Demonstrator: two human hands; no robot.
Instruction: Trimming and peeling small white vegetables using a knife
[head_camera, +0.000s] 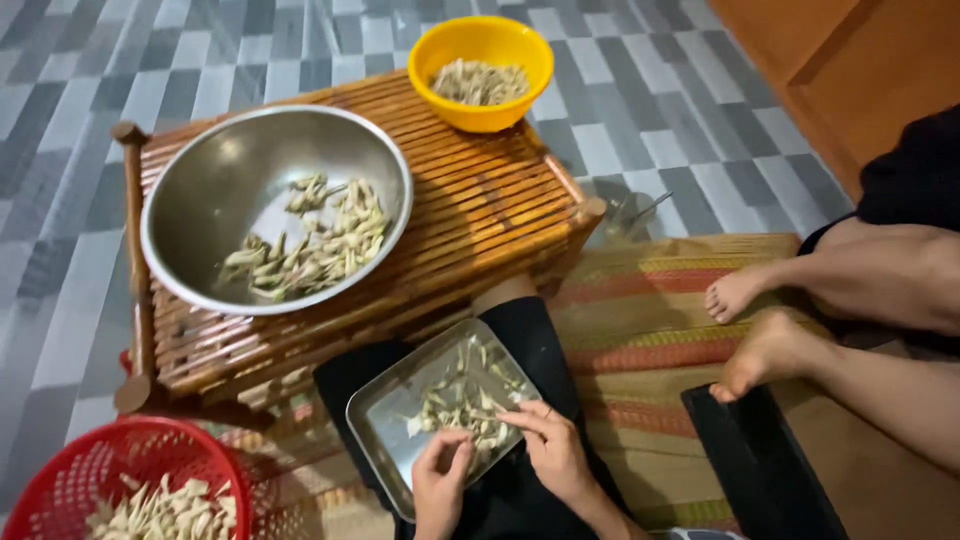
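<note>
A square metal tray (385, 425) rests on my lap and holds several pale plant pieces (455, 400). My left hand (438, 483) sits at the tray's near edge, fingers curled on a small piece. My right hand (553, 447) reaches over the tray's right side, fingertips pinching the pale pieces next to the left hand. Both hands meet over the same small pile.
A low slatted wooden table (480, 210) carries a large steel bowl (210, 190) of the same pieces and a yellow bowl (525, 70). A red basket (70, 470) lies at lower left. Another person's bare feet (750, 330) rest on the woven mat (650, 340) at right.
</note>
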